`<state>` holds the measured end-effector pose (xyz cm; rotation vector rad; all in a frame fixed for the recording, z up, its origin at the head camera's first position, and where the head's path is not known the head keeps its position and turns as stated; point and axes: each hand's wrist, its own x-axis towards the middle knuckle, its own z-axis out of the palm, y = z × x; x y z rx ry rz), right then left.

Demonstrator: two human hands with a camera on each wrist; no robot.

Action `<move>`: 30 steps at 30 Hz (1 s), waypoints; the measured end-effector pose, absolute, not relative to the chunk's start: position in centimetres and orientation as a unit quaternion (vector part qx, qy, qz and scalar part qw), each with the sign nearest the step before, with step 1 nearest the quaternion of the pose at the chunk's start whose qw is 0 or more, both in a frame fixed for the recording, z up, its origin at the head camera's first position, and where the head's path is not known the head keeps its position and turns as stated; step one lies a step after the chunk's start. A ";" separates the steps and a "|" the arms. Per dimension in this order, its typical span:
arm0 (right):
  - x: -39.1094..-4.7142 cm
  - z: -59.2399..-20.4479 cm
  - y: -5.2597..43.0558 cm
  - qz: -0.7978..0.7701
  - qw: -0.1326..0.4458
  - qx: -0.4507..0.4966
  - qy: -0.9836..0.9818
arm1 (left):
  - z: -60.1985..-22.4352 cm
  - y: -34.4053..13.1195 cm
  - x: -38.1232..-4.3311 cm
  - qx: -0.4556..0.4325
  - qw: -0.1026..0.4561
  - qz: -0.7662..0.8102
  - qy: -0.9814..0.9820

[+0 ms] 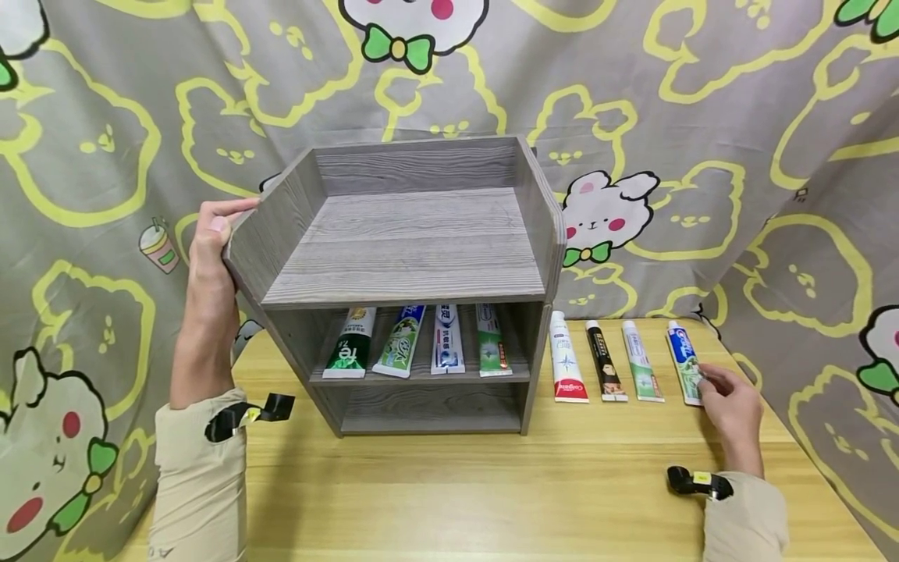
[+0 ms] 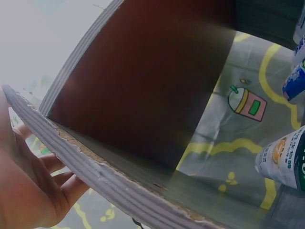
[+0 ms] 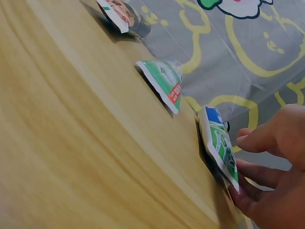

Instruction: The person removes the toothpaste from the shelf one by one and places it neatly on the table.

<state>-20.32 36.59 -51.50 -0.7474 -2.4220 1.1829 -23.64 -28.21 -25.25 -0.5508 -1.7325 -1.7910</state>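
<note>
My left hand grips the upper left side panel of a grey wood-grain shelf unit; in the left wrist view, its fingers lie behind the panel's edge. On the middle shelf lie several toothpaste tubes, including a dark green and white one. At the right of the table, my right hand holds the right edge of a blue and green toothpaste tube. The right wrist view shows curled fingers at this tube's edge, though the exact contact is partly hidden.
Left of the held tube lie a green and white tube, a black tube and a red and white tube, side by side on the wooden table. A patterned grey curtain hangs behind and at both sides.
</note>
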 end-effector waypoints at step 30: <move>-14.8 -41.3 30.2 0.339 0.237 0.045 -0.909 | -25.1 -28.0 -23.7 -0.207 0.288 -0.683 -0.639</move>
